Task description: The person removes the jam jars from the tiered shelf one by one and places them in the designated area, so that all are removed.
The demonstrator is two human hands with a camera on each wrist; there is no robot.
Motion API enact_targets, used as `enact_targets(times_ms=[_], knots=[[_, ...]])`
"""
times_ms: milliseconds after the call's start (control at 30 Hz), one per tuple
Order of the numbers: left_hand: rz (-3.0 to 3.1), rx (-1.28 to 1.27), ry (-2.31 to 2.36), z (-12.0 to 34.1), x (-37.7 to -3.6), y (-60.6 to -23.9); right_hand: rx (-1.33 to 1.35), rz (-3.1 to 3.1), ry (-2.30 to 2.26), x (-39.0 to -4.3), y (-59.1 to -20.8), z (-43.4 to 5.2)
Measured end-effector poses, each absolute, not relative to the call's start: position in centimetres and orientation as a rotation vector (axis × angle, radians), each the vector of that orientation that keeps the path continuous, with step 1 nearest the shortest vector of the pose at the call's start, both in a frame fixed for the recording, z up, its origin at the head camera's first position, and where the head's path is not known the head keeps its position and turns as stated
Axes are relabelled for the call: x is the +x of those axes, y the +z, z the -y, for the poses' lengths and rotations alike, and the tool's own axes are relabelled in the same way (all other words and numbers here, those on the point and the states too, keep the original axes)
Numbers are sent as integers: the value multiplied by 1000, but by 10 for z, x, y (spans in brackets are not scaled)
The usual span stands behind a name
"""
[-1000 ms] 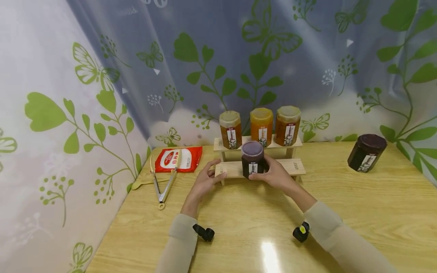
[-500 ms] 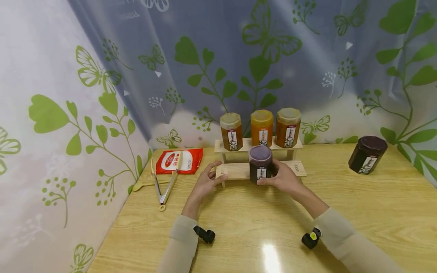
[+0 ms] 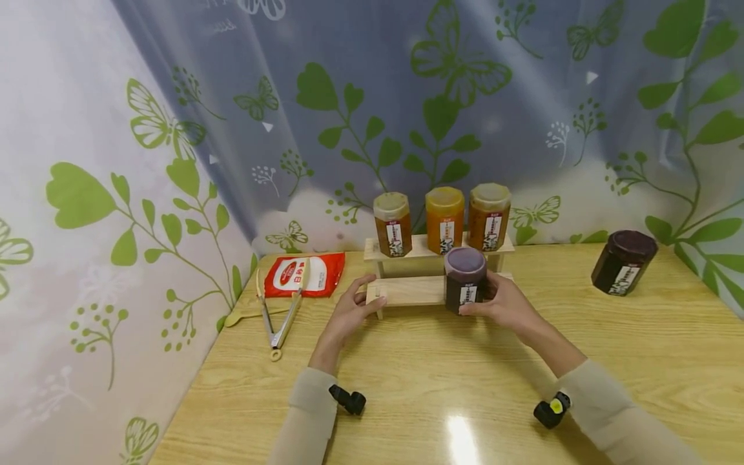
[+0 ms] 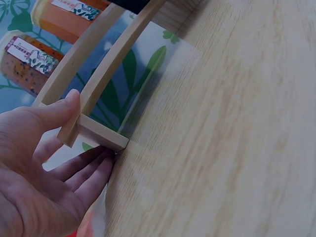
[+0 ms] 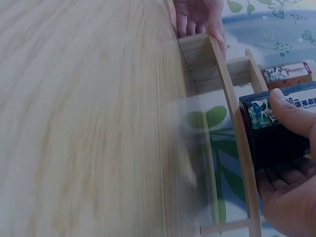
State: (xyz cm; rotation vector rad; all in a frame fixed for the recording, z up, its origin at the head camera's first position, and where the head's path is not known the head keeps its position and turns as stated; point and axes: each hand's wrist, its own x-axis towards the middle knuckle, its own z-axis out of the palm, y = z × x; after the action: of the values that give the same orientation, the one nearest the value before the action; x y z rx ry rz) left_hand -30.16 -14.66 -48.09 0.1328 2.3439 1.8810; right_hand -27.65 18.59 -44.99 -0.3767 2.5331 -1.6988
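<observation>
On the glossy wood-grain table (image 3: 639,361), the right hand (image 3: 508,305) curls round a dark squat jar (image 3: 465,279) on the near step of the pale two-tier wooden rack (image 3: 407,290), while the left hand (image 3: 349,311) pinches its left end, three amber lidded jars (image 3: 444,218) behind, a second dark jar (image 3: 624,261) far right.

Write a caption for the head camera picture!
Right hand holds a dark jar on the rack; left hand steadies it.

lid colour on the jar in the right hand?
Dull purple lid on a near-black jar; the head view shows it best.
</observation>
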Motion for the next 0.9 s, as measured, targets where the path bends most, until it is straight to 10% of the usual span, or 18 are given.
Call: enact_targets(times_ms=[900], knots=[[-2347,157,1896,147,-300,-482,-243,-2720,-1687,-269,-450,-271]])
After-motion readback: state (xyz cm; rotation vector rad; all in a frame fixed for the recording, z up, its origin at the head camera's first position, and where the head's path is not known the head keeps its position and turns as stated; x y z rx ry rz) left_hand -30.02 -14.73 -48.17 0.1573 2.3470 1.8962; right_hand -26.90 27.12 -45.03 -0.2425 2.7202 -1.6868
